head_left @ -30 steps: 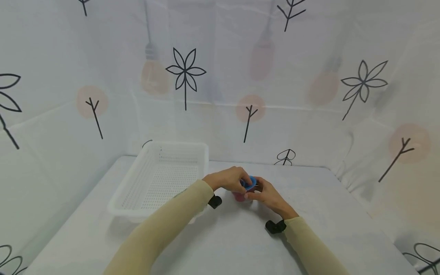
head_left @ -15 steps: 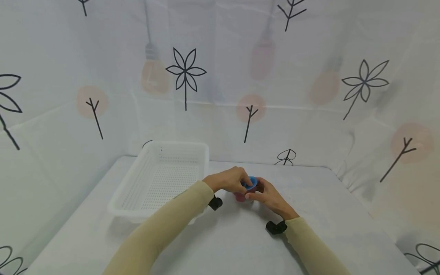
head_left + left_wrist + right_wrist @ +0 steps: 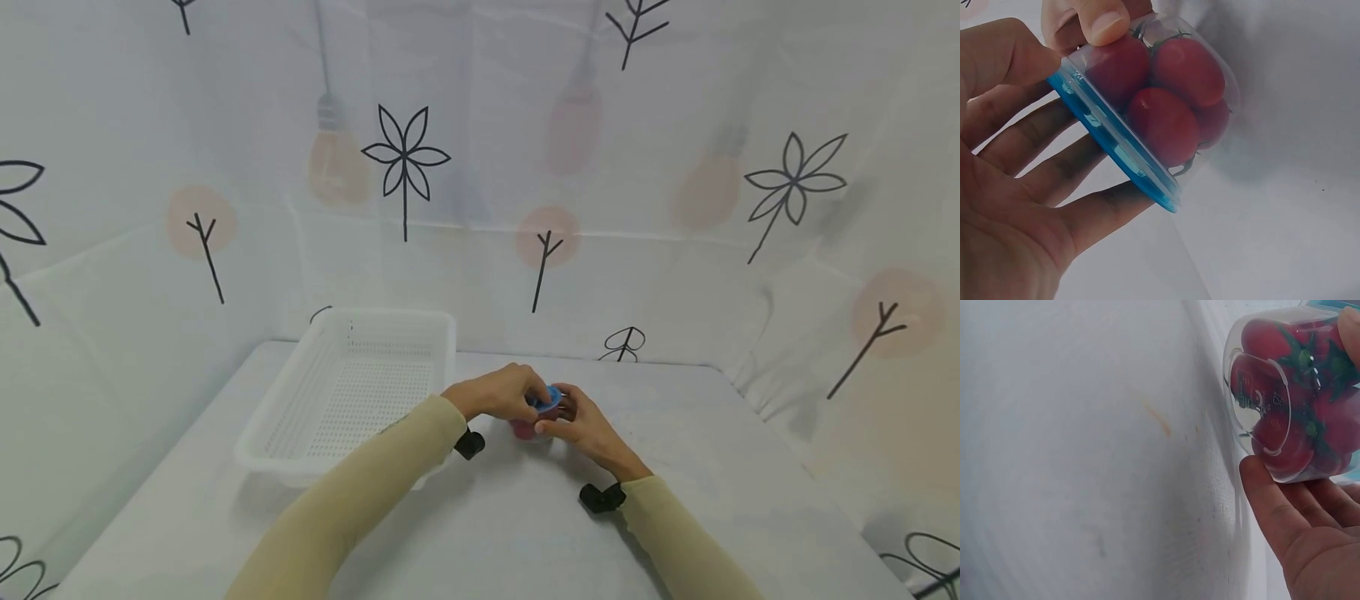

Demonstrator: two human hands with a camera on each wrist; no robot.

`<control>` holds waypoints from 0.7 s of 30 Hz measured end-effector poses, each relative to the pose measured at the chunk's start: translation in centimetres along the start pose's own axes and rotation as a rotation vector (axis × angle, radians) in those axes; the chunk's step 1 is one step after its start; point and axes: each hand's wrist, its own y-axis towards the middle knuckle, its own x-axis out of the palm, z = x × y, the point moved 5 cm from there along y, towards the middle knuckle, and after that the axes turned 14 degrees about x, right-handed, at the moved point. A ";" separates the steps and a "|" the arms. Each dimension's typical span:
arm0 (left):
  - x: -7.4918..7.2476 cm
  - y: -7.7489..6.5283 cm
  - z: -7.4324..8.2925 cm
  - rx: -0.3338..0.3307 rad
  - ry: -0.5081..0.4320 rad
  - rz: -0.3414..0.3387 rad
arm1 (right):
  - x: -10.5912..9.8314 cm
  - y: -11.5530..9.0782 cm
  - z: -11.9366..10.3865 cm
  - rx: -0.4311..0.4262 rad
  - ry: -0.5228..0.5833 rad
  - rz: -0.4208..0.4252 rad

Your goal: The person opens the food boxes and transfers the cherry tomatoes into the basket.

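A small clear plastic jar (image 3: 525, 430) holds several red cherry tomatoes (image 3: 1163, 125) with green stems. Its blue lid (image 3: 1113, 147) sits over the mouth. From above, my left hand (image 3: 501, 392) grips the lid, thumb on one side of its edge and fingers spread across the other. My right hand (image 3: 592, 427) holds the jar's side between thumb and fingers. The jar's round base, with embossed marks, faces the right wrist view, where the fingertips (image 3: 1257, 472) lie along its lower wall.
A white perforated plastic basket (image 3: 262, 450) stands on the left of the white-covered table (image 3: 525, 533). Behind the table hangs a pale cloth (image 3: 465, 275) printed with flowers and light bulbs. Black wrist cameras (image 3: 602, 497) are strapped to both wrists.
Both hands stay around the jar and its lid. Only a slight shift of the lid and the right fingers shows; the basket has not moved.
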 end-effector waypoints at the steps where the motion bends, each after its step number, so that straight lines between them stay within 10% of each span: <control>1: 0.0 0.0 0.0 0.001 -0.001 0.000 | 0.0 0.0 0.0 -0.004 -0.010 0.004; 21: 0.0 0.0 0.0 -0.038 0.002 -0.021 | 0.2 0.0 0.1 -0.003 -0.015 -0.026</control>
